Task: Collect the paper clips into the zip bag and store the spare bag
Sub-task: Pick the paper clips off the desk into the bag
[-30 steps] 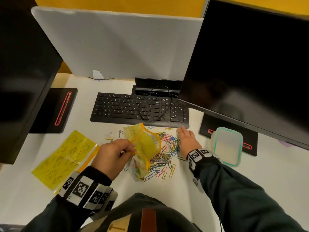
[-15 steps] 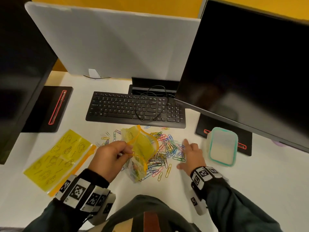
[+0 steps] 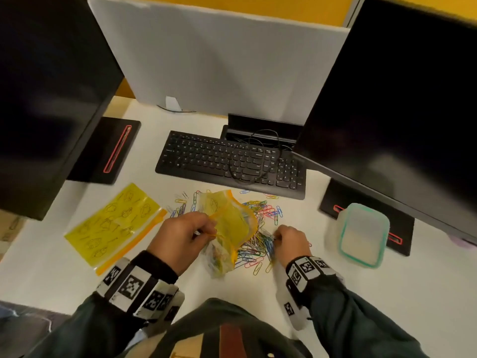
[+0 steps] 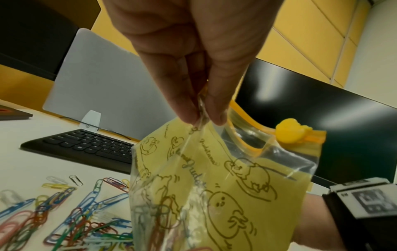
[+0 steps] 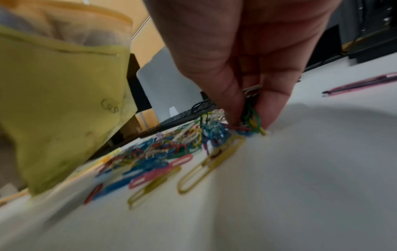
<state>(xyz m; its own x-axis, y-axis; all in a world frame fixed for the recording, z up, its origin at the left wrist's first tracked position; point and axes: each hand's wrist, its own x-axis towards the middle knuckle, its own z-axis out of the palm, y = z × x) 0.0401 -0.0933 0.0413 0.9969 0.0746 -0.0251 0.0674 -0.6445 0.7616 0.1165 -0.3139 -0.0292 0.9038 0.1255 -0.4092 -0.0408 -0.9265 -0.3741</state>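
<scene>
My left hand (image 3: 180,236) pinches the rim of a yellow printed zip bag (image 3: 229,226) and holds its mouth up over the desk; in the left wrist view the thumb and fingers (image 4: 187,108) squeeze the clear edge of the zip bag (image 4: 214,195), which holds some clips at the bottom. Coloured paper clips (image 3: 258,244) lie scattered beside and behind it. My right hand (image 3: 289,239) is down at the pile's right edge, and the right wrist view shows its fingertips (image 5: 234,105) pinching a bunch of paper clips (image 5: 251,118) on the desk. A spare yellow zip bag (image 3: 113,226) lies flat at the left.
A black keyboard (image 3: 229,164) with a looped cable sits behind the clips. A lidded plastic container (image 3: 361,233) stands at the right by a monitor stand (image 3: 374,218). Two dark monitors (image 3: 400,104) overhang both sides, and a grey divider panel (image 3: 219,60) stands behind.
My right hand has pulled back from near the keyboard toward me, dragging over the clips, and its flat fingers have now curled onto a bunch. The left hand keeps holding the bag.
</scene>
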